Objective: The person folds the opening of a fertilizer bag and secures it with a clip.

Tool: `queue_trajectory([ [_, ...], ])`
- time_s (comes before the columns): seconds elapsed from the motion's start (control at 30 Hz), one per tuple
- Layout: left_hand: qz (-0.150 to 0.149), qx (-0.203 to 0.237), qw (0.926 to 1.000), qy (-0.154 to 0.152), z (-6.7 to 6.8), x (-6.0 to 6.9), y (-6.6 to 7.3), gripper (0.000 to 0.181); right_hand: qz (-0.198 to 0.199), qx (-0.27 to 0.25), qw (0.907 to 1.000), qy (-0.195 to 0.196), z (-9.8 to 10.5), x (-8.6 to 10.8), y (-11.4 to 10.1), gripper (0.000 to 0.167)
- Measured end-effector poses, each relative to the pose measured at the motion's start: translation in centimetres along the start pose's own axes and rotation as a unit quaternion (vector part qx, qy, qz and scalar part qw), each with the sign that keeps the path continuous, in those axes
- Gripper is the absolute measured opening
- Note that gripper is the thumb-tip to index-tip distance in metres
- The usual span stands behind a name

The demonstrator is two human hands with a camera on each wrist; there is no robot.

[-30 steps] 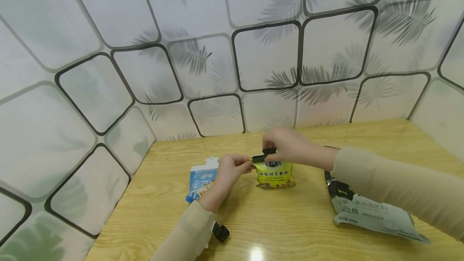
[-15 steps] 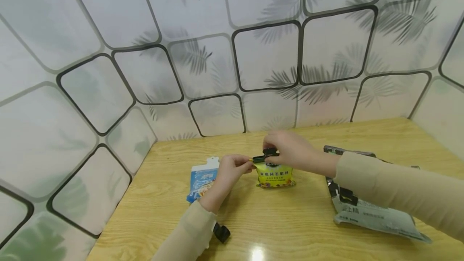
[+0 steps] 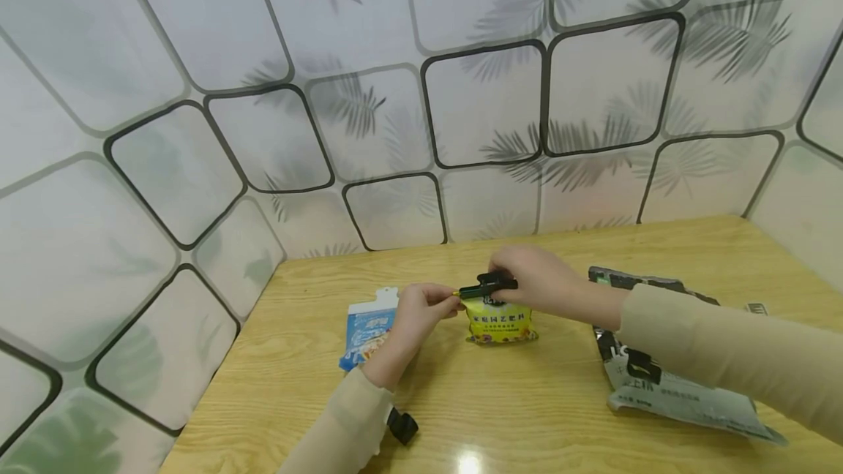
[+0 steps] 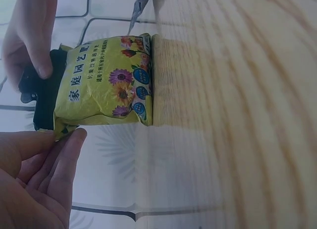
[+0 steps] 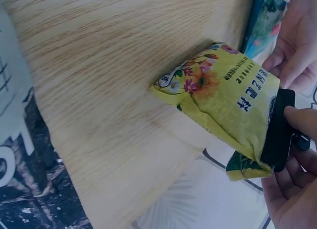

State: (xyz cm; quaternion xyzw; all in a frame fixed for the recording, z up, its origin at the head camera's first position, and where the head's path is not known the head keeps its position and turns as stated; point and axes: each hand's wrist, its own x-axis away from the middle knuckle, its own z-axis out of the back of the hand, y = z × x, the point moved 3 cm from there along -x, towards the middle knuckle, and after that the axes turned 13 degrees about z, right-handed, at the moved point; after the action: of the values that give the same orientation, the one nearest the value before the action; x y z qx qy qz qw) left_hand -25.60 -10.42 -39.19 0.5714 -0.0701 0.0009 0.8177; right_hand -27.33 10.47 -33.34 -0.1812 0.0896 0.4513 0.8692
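Note:
A yellow fertiliser bag point(image 3: 502, 323) with flowers printed on it stands on the table. Along its folded top edge lies a black bag clip point(image 4: 48, 97). My right hand point(image 3: 536, 276) grips the clip from above, thumb against its side in the right wrist view. At the bag's opposite top corner, my left hand point(image 3: 421, 313) pinches the edge between thumb and fingers, beside the clip's end. A green-and-yellow flap point(image 5: 245, 167) of the bag sticks out past the clip's other end in the right wrist view.
Left of the bag a blue packet point(image 3: 364, 329) with a white top lies on the wooden table point(image 3: 520, 408). A large black-and-silver pouch point(image 3: 691, 409) lies to the right, partly under the right forearm. Patterned wall point(image 3: 484, 108) rises behind the table.
My right hand has shifted a little to the right and down along the top of the bag, and more of the clip now shows. The left hand has stayed in place.

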Motion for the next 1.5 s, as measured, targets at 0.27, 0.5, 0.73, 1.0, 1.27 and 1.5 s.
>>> queue_trajectory([
  [0.27,-0.002,0.002,1.0,-0.004,0.0,0.1,0.0,0.018,-0.012,0.004,0.9999,0.001,0.1,0.9,0.5,0.022],
  [0.5,-0.005,0.001,1.0,-0.005,0.0,0.0,-0.1,0.018,-0.025,0.02,0.9995,-0.004,0.2,1.8,0.9,0.022],
  [0.73,-0.003,-0.004,1.0,-0.004,0.0,0.1,-0.1,0.018,-0.023,0.021,0.9995,-0.001,0.5,2.6,1.1,0.02],
  [1.0,0.007,-0.006,0.9999,-0.005,0.1,-0.1,-0.4,0.019,-0.029,0.01,0.9995,0.002,0.7,2.9,1.3,0.018],
  [1.27,0.008,-0.008,0.9999,-0.006,0.1,-0.1,-0.4,0.019,-0.031,0.007,0.9995,0.008,0.6,3.2,1.5,0.018],
  [1.5,0.009,-0.007,0.9999,-0.006,0.1,0.0,-0.4,0.019,-0.038,-0.003,0.9992,0.013,0.3,3.5,1.7,0.018],
])
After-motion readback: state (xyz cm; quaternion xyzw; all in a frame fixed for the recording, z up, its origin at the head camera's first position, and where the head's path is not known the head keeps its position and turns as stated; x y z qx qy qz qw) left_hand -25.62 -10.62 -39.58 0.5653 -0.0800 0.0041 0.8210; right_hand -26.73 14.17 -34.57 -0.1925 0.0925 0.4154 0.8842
